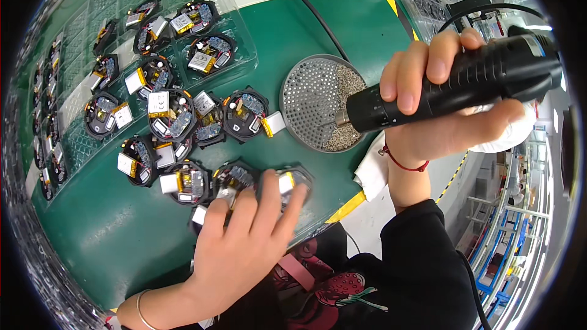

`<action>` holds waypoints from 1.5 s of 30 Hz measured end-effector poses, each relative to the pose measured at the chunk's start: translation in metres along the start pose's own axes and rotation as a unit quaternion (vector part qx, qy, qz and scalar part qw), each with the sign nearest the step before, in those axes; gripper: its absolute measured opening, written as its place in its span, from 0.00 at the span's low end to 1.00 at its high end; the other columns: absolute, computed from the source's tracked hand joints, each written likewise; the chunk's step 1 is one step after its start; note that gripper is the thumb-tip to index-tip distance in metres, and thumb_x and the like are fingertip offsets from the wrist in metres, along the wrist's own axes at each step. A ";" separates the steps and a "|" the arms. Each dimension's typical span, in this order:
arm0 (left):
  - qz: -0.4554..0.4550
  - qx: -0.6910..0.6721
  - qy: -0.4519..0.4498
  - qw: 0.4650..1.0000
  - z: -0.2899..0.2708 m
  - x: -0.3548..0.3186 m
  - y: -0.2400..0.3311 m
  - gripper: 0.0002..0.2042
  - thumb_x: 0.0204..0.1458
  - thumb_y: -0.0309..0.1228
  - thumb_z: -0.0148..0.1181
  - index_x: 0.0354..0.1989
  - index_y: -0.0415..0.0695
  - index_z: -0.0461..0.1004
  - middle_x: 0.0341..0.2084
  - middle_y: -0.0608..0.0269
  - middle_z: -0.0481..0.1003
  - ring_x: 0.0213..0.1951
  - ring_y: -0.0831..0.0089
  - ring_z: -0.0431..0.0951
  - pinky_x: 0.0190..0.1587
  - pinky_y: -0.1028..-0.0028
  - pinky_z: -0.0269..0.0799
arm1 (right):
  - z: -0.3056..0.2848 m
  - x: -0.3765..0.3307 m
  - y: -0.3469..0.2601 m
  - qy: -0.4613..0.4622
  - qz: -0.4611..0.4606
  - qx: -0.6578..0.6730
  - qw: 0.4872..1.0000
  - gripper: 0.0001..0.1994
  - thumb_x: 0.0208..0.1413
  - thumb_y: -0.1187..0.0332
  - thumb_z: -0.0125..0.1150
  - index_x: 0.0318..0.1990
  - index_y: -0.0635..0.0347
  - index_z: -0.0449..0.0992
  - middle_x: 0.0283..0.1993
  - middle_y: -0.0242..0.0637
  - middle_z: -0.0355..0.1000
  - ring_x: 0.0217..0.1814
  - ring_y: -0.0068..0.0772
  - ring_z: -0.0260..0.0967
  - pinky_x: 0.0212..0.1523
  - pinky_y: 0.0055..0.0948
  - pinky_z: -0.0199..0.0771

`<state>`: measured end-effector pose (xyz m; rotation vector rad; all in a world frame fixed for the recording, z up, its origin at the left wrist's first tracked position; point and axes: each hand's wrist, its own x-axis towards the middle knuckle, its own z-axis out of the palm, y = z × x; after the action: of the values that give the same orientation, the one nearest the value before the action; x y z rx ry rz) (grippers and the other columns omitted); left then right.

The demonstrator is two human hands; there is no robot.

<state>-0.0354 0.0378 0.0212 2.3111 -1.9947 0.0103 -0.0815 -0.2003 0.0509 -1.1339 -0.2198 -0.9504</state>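
Observation:
My right hand (428, 85) is wrapped round a black electric screwdriver (452, 88). The screwdriver's thin bit points left, over a round grey perforated screw tray (306, 95) with a heap of small screws (350, 88) along its right side. Near the table's front edge, my left hand (244, 226) has its index finger and thumb on a round black device housing (298, 178), whose outline is smeared by motion. A white battery pouch with yellow tape shows on it. Under and beside the other fingers lie more such housings (235, 174), partly hidden.
Several open round housings (173, 115) with circuit boards and batteries lie on the green mat (92, 220). Clear plastic blister trays (238, 36) stand behind and left. A black cable (312, 9) runs behind the screw tray. A white cloth (372, 168) lies at the right edge.

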 end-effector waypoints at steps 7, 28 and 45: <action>0.004 -0.197 0.128 0.972 0.018 0.033 -0.018 0.26 0.34 0.27 0.68 0.47 0.38 0.71 0.49 0.50 0.68 0.47 0.54 0.69 0.47 0.58 0.64 | 0.007 -0.005 -0.001 -0.139 -0.007 0.025 0.990 0.37 0.50 0.36 0.58 0.52 0.63 0.60 0.33 0.34 0.65 0.15 0.26 0.65 0.15 0.28 0.69; -0.023 -0.317 0.161 0.934 0.027 0.037 -0.022 0.24 0.28 0.20 0.67 0.42 0.37 0.73 0.48 0.53 0.70 0.45 0.52 0.70 0.45 0.60 0.70 | 0.002 -0.008 -0.002 -0.289 0.057 -0.017 0.955 0.37 0.49 0.45 0.65 0.51 0.69 0.59 0.35 0.37 0.63 0.19 0.27 0.66 0.16 0.26 0.70; -0.049 -0.325 0.187 0.926 0.031 0.036 -0.017 0.22 0.29 0.19 0.65 0.40 0.35 0.73 0.47 0.52 0.70 0.47 0.51 0.70 0.48 0.60 0.70 | 0.022 -0.020 0.005 -0.331 0.014 -0.031 0.943 0.31 0.50 0.49 0.65 0.47 0.67 0.60 0.33 0.38 0.64 0.19 0.27 0.67 0.15 0.24 0.70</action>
<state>-0.0152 0.0020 -0.0087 1.8072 -1.4107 -0.1765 -0.0835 -0.1707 0.0449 -1.4845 -0.7185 -0.5216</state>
